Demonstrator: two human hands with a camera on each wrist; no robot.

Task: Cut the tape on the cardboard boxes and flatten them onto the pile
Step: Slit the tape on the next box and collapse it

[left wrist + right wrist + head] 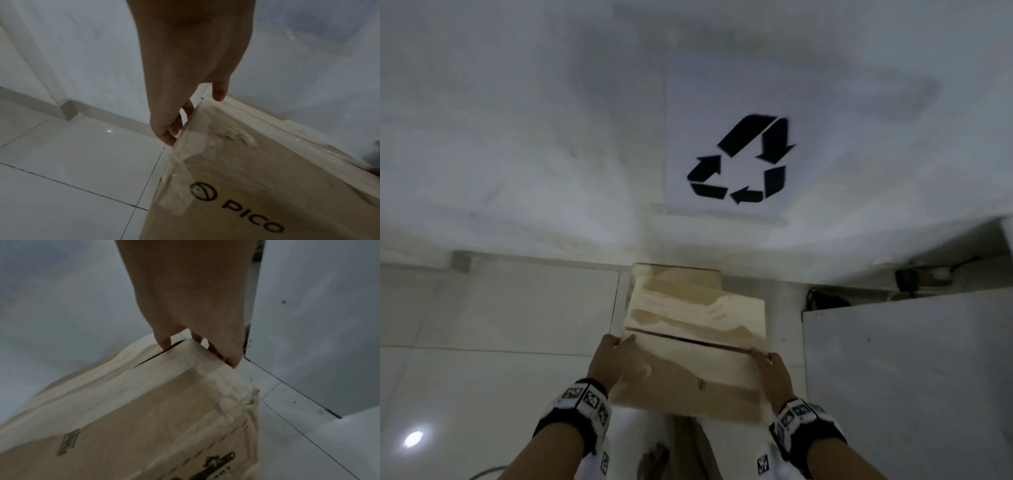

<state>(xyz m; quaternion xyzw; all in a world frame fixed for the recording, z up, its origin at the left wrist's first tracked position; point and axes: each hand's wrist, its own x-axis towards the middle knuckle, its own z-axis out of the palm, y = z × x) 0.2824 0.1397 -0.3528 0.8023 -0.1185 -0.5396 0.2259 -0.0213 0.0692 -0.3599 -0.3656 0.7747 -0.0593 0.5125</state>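
I hold a tan cardboard box [688, 377] with both hands, low above the white tile floor. A dark slit [688, 339] runs across its top between two panels, and pale tape strips cross them. My left hand [616, 346] grips its left edge, thumb on top and fingers down the side; the left wrist view shows this hand [195, 118] on a taped face printed PICO [252, 214]. My right hand [767, 358] grips the right corner the same way, its thumb [164, 345] by the slit. Beyond the box more cardboard [674, 277] lies against the wall.
A white sheet with a black recycling symbol [739, 161] hangs on the wall above. A white panel [907, 377] stands close on the right, with dark items and cables [825, 301] behind it. Open tile floor [500, 325] lies to the left. My bare foot [654, 459] is below the box.
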